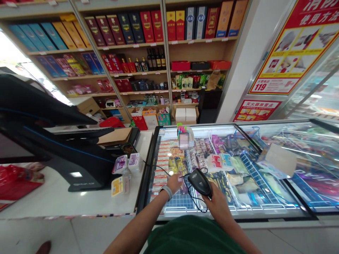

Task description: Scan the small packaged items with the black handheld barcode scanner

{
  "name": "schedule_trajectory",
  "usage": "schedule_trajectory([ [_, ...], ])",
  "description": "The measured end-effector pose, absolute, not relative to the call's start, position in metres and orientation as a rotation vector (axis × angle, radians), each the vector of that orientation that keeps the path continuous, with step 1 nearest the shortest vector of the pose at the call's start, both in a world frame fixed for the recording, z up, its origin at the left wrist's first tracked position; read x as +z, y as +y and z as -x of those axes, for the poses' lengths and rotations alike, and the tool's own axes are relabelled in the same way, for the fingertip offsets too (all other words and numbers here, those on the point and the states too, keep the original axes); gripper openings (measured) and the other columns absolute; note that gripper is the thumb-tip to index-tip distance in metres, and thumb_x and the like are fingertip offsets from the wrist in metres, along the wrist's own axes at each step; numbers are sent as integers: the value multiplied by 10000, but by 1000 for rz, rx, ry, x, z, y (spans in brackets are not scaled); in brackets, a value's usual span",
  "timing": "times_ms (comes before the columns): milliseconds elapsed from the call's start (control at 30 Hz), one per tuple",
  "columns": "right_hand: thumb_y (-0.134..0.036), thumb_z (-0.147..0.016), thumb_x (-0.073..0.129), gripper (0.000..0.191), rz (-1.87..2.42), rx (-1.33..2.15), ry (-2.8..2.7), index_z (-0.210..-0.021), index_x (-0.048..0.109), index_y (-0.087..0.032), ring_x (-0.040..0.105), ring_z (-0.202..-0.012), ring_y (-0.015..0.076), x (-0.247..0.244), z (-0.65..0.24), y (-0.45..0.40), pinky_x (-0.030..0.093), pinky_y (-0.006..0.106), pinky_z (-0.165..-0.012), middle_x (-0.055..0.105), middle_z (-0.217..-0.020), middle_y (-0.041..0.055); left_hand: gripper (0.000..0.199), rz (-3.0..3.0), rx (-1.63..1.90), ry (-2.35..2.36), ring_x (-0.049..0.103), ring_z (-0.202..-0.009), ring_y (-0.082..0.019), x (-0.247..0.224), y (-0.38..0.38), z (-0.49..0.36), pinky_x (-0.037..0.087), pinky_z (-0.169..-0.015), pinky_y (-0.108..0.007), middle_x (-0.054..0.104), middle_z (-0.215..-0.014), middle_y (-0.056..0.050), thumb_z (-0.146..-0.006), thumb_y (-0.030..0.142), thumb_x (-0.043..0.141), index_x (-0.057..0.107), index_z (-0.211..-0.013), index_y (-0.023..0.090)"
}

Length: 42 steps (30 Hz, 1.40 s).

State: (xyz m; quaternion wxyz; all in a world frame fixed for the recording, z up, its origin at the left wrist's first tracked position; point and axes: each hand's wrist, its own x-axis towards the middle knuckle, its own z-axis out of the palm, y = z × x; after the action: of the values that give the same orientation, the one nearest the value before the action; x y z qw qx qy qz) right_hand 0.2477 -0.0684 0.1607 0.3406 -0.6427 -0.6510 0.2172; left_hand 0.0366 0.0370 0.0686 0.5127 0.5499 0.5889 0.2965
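Note:
My right hand (219,203) is wrapped round the handle of a black barcode scanner (199,180). The scanner's head points up and to the left over the glass lid of a chest freezer (169,210). Its thin black cable loops below it and runs left across the lid. My left hand (174,182), with a grey watch band on the wrist, is beside the scanner head with its fingers closed; what they hold is too small to make out. Beyond the scanner, small tubs with a red label (216,161) and a blue label (227,160) rest on the lid.
On the white counter (90,204) at left are tubs with purple labels (120,164), a yellow-labelled tub (117,186) and a black checkout terminal (79,155). An open white carton (280,160) lies on the freezer's right. Shelves of boxed bottles (127,28) stand behind.

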Motion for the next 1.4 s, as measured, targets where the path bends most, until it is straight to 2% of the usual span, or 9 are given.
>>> schedule_trajectory([
  [167, -205, -755, 504, 307, 1663, 576, -1750, -1057, 556, -188, 658, -900, 246, 164, -244, -63, 517, 362, -787, 674, -963, 89, 400, -1589, 420, 1526, 542, -1212, -284, 65, 20, -11, 330, -1100, -407, 641, -1218, -154, -713, 151, 654, 660, -1111, 123],
  [267, -212, -757, 502, 296, 1649, 565, -1766, -1047, 556, -196, 661, -886, 244, 168, -241, -62, 518, 358, -777, 679, -959, 87, 461, -1669, 325, 1566, 533, -1231, -243, 64, 10, 5, 331, -1104, -352, 621, -1267, -136, -755, 167, 629, 614, -1214, 126],
  [400, -223, -750, 505, 293, 1614, 562, -1790, -1035, 566, -199, 669, -868, 242, 169, -241, -63, 523, 349, -767, 685, -935, 77, 451, -1777, 236, 1692, 541, -1220, -213, 62, -3, 34, 347, -1094, -326, 628, -1261, -114, -791, 165, 590, 598, -1242, 144],
  [767, -257, -742, 521, 366, 1631, 582, -1816, -1100, 570, -201, 679, -938, 256, 155, -243, -64, 527, 354, -801, 703, -1020, 89, 369, -1847, 608, 2163, 575, -1134, -229, 93, -18, 120, 413, -1046, -392, 631, -1200, -112, -846, 150, 492, 595, -1200, 160],
  [867, -270, -761, 505, 339, 1650, 616, -1813, -1087, 570, -204, 680, -927, 252, 159, -242, -66, 526, 346, -787, 701, -1029, 91, 395, -1838, 620, 2452, 495, -1240, -271, 106, -19, 133, 376, -1064, -450, 564, -1309, -137, -877, 207, 480, 565, -1259, 157],
  [1000, -273, -773, 495, 313, 1658, 631, -1827, -1072, 565, -210, 678, -924, 249, 160, -242, -67, 524, 346, -790, 699, -1022, 86, 577, -1627, 467, 2843, 276, -1403, -358, 108, -19, 151, 330, -1059, -563, 343, -1503, -215, -894, 333, 496, 413, -1419, 106],
  [1067, -278, -774, 498, 309, 1655, 616, -1830, -1069, 562, -211, 675, -932, 252, 157, -242, -66, 523, 355, -802, 696, -1021, 87, 649, -1493, 358, 2930, 235, -1415, -388, 103, -19, 160, 339, -1037, -590, 288, -1524, -249, -894, 386, 495, 359, -1449, 76],
  [1233, -265, -775, 504, 320, 1641, 607, -1840, -1084, 563, -207, 675, -935, 246, 152, -244, -64, 526, 344, -795, 692, -1030, 89, 615, -1369, 128, 2840, 362, -1342, -351, 91, -23, 177, 455, -952, -507, 323, -1513, -213, -888, 371, 497, 380, -1436, 118],
  [1400, -252, -760, 510, 352, 1627, 587, -1840, -1103, 566, -198, 675, -945, 250, 151, -243, -63, 527, 361, -810, 693, -1027, 87, 577, -1420, 183, 2779, 403, -1304, -314, 90, -27, 184, 482, -934, -445, 328, -1512, -185, -903, 312, 463, 362, -1443, 140],
])
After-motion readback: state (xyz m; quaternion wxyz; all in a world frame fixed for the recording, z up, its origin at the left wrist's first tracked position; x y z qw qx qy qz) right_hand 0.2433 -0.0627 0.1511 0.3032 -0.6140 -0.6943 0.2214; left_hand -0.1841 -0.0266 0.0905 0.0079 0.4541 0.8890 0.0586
